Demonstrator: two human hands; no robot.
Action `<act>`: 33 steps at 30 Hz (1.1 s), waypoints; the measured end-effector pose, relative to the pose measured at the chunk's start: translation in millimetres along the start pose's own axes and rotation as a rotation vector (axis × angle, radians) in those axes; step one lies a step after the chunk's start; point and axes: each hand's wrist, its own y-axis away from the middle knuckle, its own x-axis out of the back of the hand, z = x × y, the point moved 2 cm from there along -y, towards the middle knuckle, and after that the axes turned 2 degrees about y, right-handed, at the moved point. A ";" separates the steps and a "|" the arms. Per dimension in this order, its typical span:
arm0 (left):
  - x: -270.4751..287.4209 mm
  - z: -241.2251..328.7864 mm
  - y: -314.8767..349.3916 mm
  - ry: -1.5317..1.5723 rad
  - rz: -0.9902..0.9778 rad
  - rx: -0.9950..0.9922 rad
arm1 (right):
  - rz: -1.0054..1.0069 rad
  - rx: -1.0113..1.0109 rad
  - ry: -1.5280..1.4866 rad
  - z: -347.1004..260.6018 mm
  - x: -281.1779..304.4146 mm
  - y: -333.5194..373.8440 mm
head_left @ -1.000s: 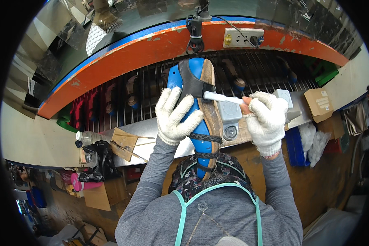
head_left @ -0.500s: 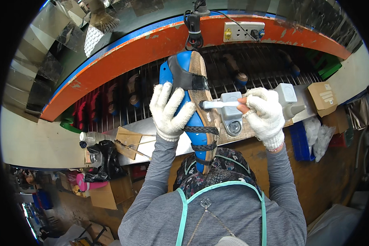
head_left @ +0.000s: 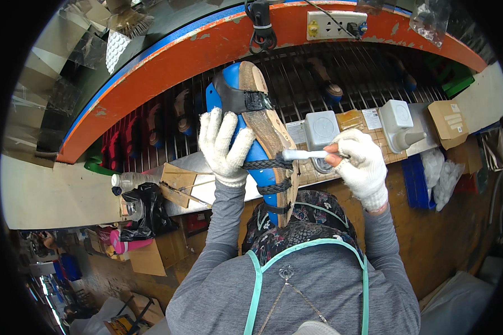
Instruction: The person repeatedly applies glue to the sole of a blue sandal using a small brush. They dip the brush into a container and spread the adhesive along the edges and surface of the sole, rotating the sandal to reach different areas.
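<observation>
A sandal on a blue shoe last [head_left: 250,142] is tipped on its side, its tan sole edge facing right. Black straps cross it: a wide smooth one at the far end and braided ones nearer me. My left hand [head_left: 225,146], in a white knitted glove with bare fingertips hidden, supports the last from its blue left side, fingers laid along it. Pinched in my gloved right hand [head_left: 363,164] is a brush [head_left: 307,154] with a whitish handle. Its head meets the sole edge beside a braided strap; the bristles are mostly hidden.
Grey-white plastic containers [head_left: 321,127] stand on the bench beyond my right hand, with a cardboard box [head_left: 448,124] farther right. Behind runs a rack of metal rods [head_left: 296,84] holding other shoe lasts, under an orange beam [head_left: 207,44]. Sticks lie on a wooden board [head_left: 176,181] at left.
The brush has moved nearer to me along the sole edge, from between the straps to the braided strap. The sandal and my left hand have shifted slightly left.
</observation>
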 end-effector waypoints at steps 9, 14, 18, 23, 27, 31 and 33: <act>-21.0 10.4 3.8 -0.003 0.202 0.100 | 0.022 -0.239 -0.350 9.6 -16.0 -20.9; -24.6 12.6 5.1 0.000 0.233 0.110 | -0.044 -0.316 -0.553 15.2 -6.5 -11.6; -28.8 13.9 5.6 -0.049 0.242 0.136 | 0.149 -0.395 -0.329 10.2 -21.9 6.0; -28.8 13.6 8.4 -0.129 0.207 0.144 | 0.044 -0.635 -0.563 -13.5 -13.8 45.8; -28.0 10.9 13.8 -0.136 0.182 0.134 | 0.060 -0.498 -0.384 -29.6 -8.3 59.9; -28.9 11.4 20.7 -0.128 0.148 0.131 | 0.107 -0.516 -0.371 -30.2 -20.6 62.7; -28.2 12.4 23.5 -0.122 0.133 0.133 | 0.148 -0.534 -0.354 -28.1 -24.7 62.8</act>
